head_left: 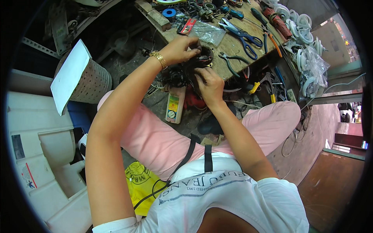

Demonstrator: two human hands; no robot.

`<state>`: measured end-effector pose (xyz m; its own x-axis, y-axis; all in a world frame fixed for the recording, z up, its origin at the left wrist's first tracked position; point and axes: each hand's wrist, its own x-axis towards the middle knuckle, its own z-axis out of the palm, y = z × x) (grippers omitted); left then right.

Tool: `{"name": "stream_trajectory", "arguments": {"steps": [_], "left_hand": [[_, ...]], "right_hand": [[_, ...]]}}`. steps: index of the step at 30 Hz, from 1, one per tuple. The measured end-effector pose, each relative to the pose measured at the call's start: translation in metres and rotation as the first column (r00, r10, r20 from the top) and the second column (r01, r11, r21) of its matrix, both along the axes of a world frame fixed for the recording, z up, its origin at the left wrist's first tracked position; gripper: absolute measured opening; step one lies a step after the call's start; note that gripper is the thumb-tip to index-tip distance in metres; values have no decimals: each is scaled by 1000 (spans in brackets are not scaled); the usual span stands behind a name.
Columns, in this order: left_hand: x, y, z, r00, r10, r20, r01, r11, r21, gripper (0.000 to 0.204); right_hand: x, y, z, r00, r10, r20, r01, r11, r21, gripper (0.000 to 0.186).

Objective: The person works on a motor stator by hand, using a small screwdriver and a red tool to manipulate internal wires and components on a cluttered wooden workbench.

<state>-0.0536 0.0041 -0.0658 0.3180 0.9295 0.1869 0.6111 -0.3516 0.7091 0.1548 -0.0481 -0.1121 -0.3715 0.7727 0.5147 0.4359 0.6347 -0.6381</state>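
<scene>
A dark, round motor-like part (203, 59) with wires about it is at the near left corner of the wooden bench. My left hand (180, 49), with a gold watch band at the wrist, has its fingers curled at the part's upper left side. On the near side, my right hand (210, 84) is closed in a pinch against its lower edge. Whatever lies between the fingers of either hand is too small and dark to make out. More black wiring (175, 77) hangs below, between my hands.
On the bench (232, 66) lie pliers (232, 62), blue-handled scissors (244, 38), a plastic bag (208, 33) and blue tape (169, 13). A yellow multimeter (174, 106) is below my hands. A perforated drum (91, 81) stands left; white coiled parts (305, 37) hang right.
</scene>
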Motion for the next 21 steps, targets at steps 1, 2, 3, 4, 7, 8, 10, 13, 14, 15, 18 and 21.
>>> {"name": "stream_trajectory", "arguments": {"steps": [1, 2, 3, 4, 7, 8, 10, 13, 14, 15, 18, 21], "left_hand": [[2, 0, -1, 1000, -1, 4, 1, 1000, 1, 19], [1, -1, -2, 999, -12, 39, 10, 999, 51, 21], [0, -2, -3, 997, -25, 74, 17, 995, 102, 23], [-1, -5, -5, 997, -23, 74, 15, 995, 103, 23], [-3, -10, -9, 977, -7, 215, 14, 999, -32, 28], [-3, -11, -9, 975, -6, 220, 14, 999, -34, 28], [-3, -11, -9, 964, 52, 261, -1, 981, -193, 23], [2, -13, -11, 970, 83, 229, -53, 989, -137, 19], [2, -14, -14, 969, 86, 232, -55, 989, -138, 19], [3, -15, -17, 976, 84, 203, -78, 996, -41, 19], [4, -19, -16, 981, 85, 174, -99, 993, 70, 18], [5, -26, -12, 985, 113, 133, -127, 986, 105, 16]], "right_hand": [[1, 3, -2, 1000, 0, 16, -1, 1000, 15, 16], [-1, 4, -3, 1000, 3, 16, -4, 1000, 15, 16], [-2, 4, -4, 1000, 17, 7, -17, 999, 49, 16], [-4, 5, -5, 1000, 30, -2, -30, 996, 82, 15], [-6, 7, -6, 999, 33, -2, -32, 992, 120, 16], [-6, 8, -6, 999, 33, 3, -34, 992, 118, 16], [-8, 9, -6, 995, 47, -87, -36, 992, 117, 15], [-16, 5, -4, 960, -40, -276, -2, 989, -151, 14], [-19, 5, -7, 961, -37, -273, -5, 988, -151, 14], [-21, 5, -9, 934, -92, -345, -27, 945, -326, 12], [-25, 9, -3, 853, -196, -483, -138, 809, -572, 11], [-25, 13, 10, 782, -260, -566, -264, 685, -679, 12]]}}
